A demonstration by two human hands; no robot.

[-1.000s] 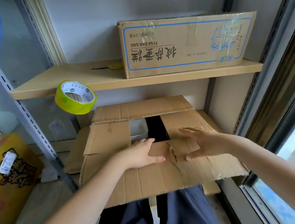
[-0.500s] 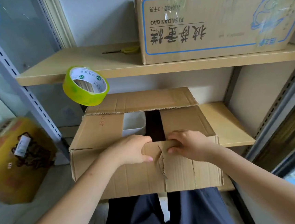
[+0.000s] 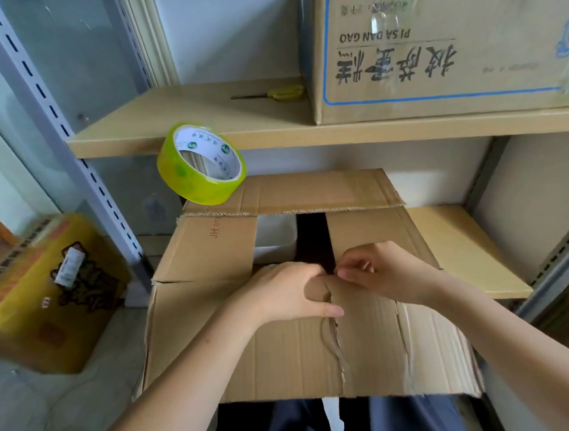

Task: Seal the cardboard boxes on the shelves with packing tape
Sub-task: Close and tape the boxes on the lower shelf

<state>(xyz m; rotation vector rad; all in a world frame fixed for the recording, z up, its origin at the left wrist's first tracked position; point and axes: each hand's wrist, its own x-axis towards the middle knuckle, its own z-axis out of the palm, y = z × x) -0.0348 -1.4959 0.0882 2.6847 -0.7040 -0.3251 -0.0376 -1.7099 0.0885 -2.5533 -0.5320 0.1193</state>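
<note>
Both hands pinch the torn near flap of the open box point(image 3: 217, 324), left hand point(image 3: 283, 296) and right hand point(image 3: 384, 275) meeting at its edge, likely to fold it shut. The tape point(image 3: 201, 164) hangs at ten o'clock off the upper shelf point(image 3: 199, 119), handy for sealing.

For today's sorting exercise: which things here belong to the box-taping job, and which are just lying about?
Part of the job:
open box
tape roll
printed box
scissors
left hand and right hand, both at the torn front flap

Just lying about:
yellow carton
shelf post
</note>
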